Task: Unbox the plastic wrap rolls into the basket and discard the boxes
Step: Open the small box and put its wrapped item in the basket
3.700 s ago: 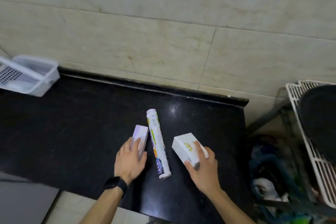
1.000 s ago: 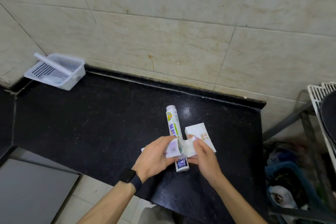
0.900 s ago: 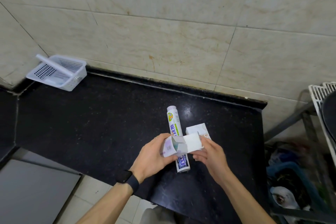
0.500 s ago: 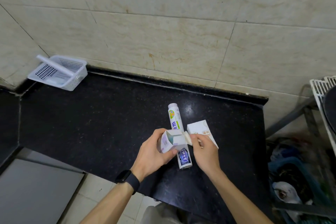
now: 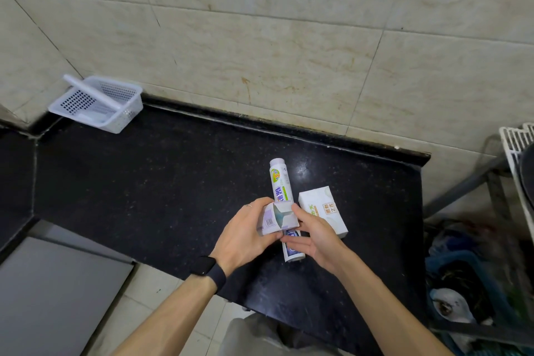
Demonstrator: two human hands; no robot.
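My left hand (image 5: 244, 235) grips a small purple-and-white box (image 5: 274, 218) above the black counter (image 5: 150, 182), its top flaps folded open. My right hand (image 5: 313, 235) touches the box's right side, thumb at the open end and fingers spread beneath. A long wrapped roll (image 5: 280, 182) lies on the counter behind the hands, its near end showing below them. A second white box (image 5: 323, 211) rests on the counter just right of the roll. The white perforated basket (image 5: 99, 102) sits at the far left corner against the wall.
A tiled wall runs behind the counter. Right of the counter's edge stands a white wire rack (image 5: 517, 141) and, below it, a blue bin (image 5: 462, 289) holding rubbish. A grey surface (image 5: 55, 289) lies low on the left.
Both hands lifted the purple box off the counter and opened its top flaps. The white box that the right hand held earlier now lies on the counter.
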